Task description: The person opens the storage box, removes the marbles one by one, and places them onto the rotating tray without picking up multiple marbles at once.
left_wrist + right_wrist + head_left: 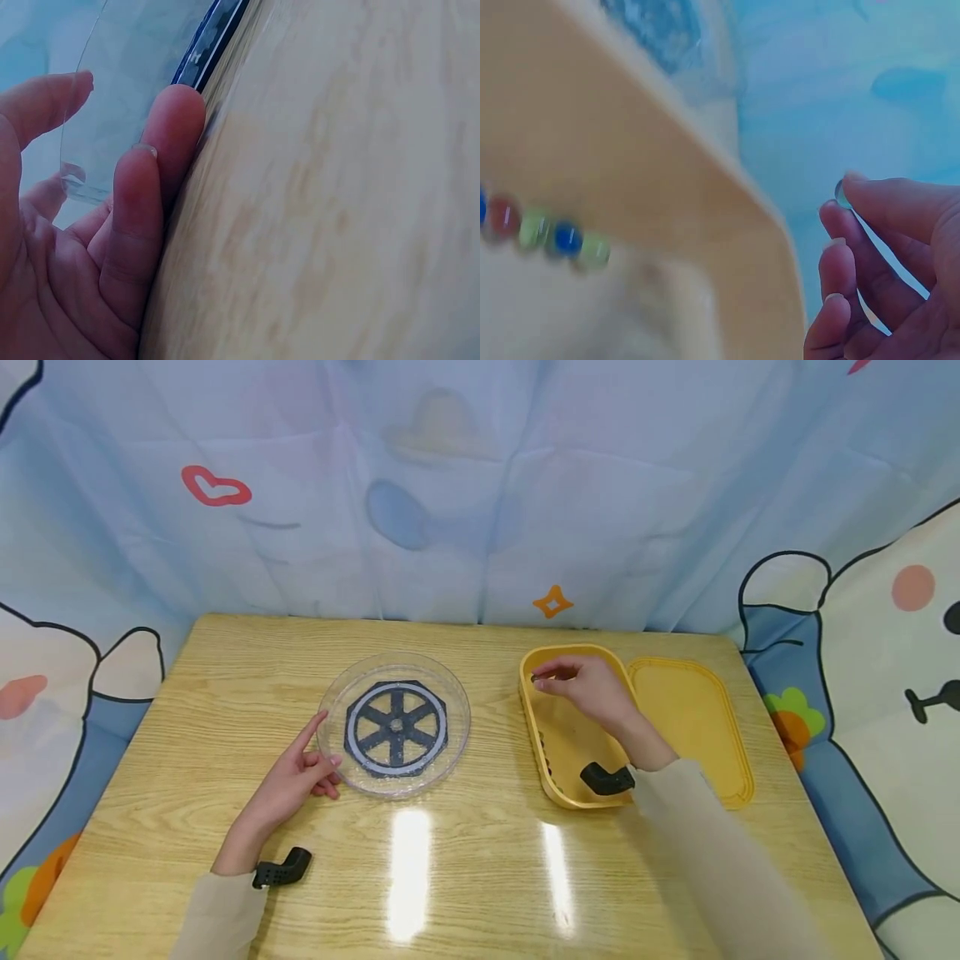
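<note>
A clear round dish [459, 727] sits left of centre on the table, with a dark octagonal piece [396, 727] showing a pale ring and spokes within its outline. My left hand [300, 770] rests against the dish's left side, index finger and thumb spread at the rim. Over the far part of a yellow tub [531, 727], my right hand [588, 689] pinches a small greenish glass marble [842, 195] between thumb and fingertip. Several marbles [568, 238], blue, green and reddish, line up along the tub's inner side.
A flat yellow lid [693, 718] lies right of the tub, partly behind the right forearm. The wooden table [247, 693] backs onto a printed curtain [480, 527]. Each wrist wears a black mount [283, 868].
</note>
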{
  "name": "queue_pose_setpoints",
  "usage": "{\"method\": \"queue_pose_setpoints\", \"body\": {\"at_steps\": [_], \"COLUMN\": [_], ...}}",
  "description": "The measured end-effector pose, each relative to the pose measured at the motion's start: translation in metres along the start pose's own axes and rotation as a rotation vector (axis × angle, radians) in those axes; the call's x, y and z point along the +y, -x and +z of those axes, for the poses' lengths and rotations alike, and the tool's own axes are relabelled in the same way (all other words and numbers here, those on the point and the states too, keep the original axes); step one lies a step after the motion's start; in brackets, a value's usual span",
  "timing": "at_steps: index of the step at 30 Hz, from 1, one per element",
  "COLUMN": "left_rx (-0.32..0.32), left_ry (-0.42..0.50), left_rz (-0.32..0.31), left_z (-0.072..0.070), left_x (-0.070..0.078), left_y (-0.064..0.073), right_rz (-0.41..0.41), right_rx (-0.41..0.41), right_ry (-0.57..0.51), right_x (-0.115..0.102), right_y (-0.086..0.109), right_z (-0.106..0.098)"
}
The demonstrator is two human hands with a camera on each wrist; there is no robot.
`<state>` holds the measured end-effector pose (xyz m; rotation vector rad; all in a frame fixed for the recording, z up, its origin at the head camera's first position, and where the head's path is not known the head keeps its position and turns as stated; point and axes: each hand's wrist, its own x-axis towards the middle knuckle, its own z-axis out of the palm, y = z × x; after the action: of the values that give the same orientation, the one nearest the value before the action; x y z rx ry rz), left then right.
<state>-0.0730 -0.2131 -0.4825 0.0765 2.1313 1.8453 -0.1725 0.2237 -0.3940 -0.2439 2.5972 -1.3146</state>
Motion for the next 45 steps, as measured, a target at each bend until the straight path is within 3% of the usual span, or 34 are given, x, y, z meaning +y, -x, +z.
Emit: {"method": "queue_pose_setpoints", "body": {"at_steps": [5,12,19,26,38,45], "left_rx": [0.0,-0.002,0.004,0.006,0.006,0.007], "left_ry": [-0.001,-0.001,-0.007,-0.017,-0.022,-0.023], "left_rz": [0.003,0.003,0.001,0.003,0.003,0.001], "left_z": [0.0,0.0,0.0,0.0,0.0,0.001], "left_x": [0.0,0.0,0.0,0.0,0.0,0.0], "left_y": [0.0,0.0,0.0,0.001,0.001,0.001], "right_rz": [-0.06,-0.081,-0.144,-0.137,-0.112,-0.109], "right_rx": [0.004,-0.04,-0.076,-0.165,-0.163,-0.111], "right_ry": [-0.02,-0.066,-0.05,-0.069,-0.08,-0.102], "right_x": [-0.021,-0.042,-0.052,-0.054,-0.058,-0.065], "right_y": [0.003,0.002,-0.003,-0.001,0.0,-0.003], "right_z": [0.017,0.052,0.091,0.122,0.125,0.101]}}
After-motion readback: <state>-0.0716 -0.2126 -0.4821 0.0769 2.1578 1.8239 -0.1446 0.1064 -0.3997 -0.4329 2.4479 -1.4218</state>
